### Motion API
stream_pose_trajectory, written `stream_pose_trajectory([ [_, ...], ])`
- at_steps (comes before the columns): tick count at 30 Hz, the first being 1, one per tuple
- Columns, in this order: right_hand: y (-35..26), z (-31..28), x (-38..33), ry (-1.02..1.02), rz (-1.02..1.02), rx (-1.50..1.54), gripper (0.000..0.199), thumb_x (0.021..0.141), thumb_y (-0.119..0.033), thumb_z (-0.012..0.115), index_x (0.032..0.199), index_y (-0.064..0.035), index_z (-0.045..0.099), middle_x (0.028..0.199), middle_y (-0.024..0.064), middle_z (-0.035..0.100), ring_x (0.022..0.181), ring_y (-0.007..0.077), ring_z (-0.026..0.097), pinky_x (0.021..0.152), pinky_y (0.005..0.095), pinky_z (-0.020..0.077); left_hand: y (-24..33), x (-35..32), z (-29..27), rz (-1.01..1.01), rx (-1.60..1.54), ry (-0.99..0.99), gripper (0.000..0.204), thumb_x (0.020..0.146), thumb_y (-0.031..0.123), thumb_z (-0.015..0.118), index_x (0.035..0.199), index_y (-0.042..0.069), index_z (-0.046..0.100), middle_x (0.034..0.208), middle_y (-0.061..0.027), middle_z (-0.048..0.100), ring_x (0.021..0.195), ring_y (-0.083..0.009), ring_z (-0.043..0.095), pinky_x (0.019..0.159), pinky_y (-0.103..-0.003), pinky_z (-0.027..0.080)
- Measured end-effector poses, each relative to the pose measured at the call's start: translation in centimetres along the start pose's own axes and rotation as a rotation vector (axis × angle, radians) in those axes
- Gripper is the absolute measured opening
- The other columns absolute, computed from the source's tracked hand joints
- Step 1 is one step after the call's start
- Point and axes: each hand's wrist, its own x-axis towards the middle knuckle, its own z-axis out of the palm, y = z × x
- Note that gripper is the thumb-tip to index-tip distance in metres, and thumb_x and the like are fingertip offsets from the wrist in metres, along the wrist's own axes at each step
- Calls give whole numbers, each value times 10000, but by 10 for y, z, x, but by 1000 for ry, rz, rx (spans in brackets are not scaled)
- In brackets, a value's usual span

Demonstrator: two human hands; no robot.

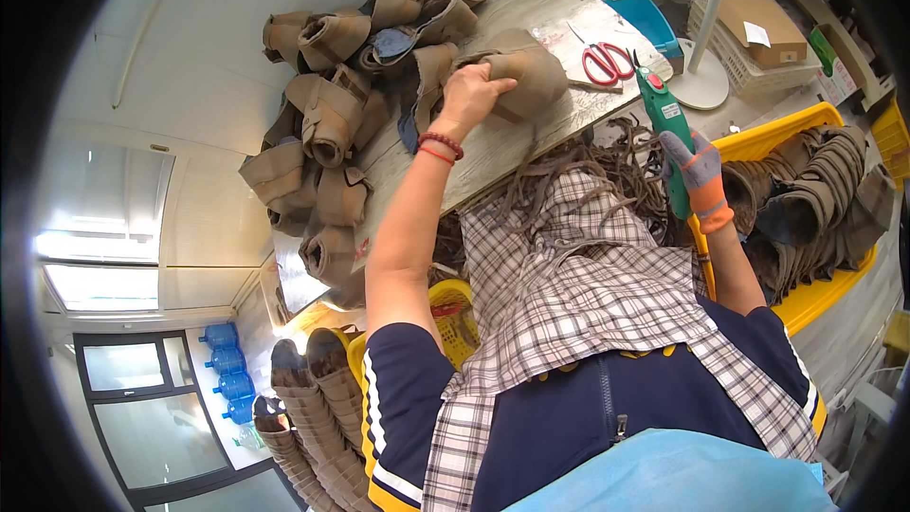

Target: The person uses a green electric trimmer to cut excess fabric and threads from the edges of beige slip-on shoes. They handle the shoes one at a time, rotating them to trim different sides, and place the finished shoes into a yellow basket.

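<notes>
The brown boot upper (517,76) lies on the worktable (493,156), pressed by the left hand (474,90), fingers curled on it. Soft, light, floppy; best gripped at its folded edge. The gloved right hand (701,175) is clamped on 1 green cutter (664,123).

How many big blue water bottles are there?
4 blue water bottles, stacked in a column at the lower left by the window, beyond the table. More may be hidden.

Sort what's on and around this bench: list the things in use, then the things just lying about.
In use: brown boot upper under the left hand; green power tool in the gloved right hand.

Lying about: red scissors, cardboard box, blue bin, water bottles.
</notes>
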Motion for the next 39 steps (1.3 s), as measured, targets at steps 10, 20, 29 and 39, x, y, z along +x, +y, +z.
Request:
stream_pose_trajectory([
  [10, 5, 2, 2, -3, 9, -85, 337, 856, -356, 687, 914, -34, 607, 607, -1, 528, 489, 87, 511, 451, 238, 393, 8, 7, -32, -42, -726, -275, 243, 846, 117, 654, 1042, -27, 671, 976, -44, 693, 826, -101, 606, 757, -254, 481],
  [20, -2, 7, -1, -4, -18, -74, 365, 843, -371, 705, 916, -24, 620, 601, -12, 530, 486, 76, 497, 458, 234, 380, 20, -8, -67, -165, -896, -234, 256, 857, 92, 660, 1089, -17, 662, 999, -57, 688, 862, -117, 642, 789, -266, 521],
  [29, 12, 6, 10, -50, -11, -59, 366, 829, -354, 726, 950, -26, 619, 636, -10, 552, 491, 72, 517, 458, 232, 394, -6, -4, -76, -57, -1013, 110, 238, 883, 150, 660, 1067, 0, 656, 989, -67, 686, 837, -143, 657, 731, -284, 540],
  [39, -5, 24, 17, -53, -327, -268, 517, 760, -326, 795, 1139, -28, 610, 759, 29, 655, 614, 81, 601, 540, 234, 469, -2, -58, -153, 102, -1888, 185, 437, 962, 231, 521, 1277, -68, 476, 1302, -215, 532, 1202, -335, 515, 1046, -460, 393],
])
